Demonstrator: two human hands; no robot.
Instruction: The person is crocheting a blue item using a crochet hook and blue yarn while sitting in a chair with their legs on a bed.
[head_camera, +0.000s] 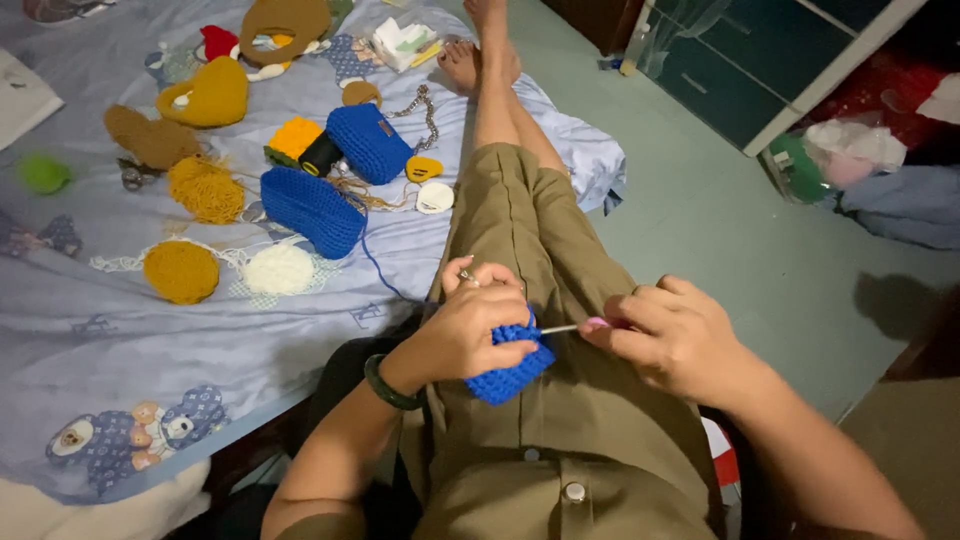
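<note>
A small blue crochet piece (508, 368) sits at lower centre over the lap, gripped by the left hand (465, 328); the right hand (672, 338) pinches a crochet hook (570, 327) touching it. Blue, mustard and white yarn pieces (312, 210) lie upper left on a grey sheet (120, 320)

Left hand (465, 335) grips blue crochet piece (508, 368); right hand (675, 338) holds hook (572, 327).

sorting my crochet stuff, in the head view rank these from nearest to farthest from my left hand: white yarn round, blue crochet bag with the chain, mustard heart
From the left hand:
1. White yarn round, on the sheet just up and left.
2. Blue crochet bag, further up the sheet, chain beside it.
3. Mustard heart, far up and left, near the sheet's top.
</note>
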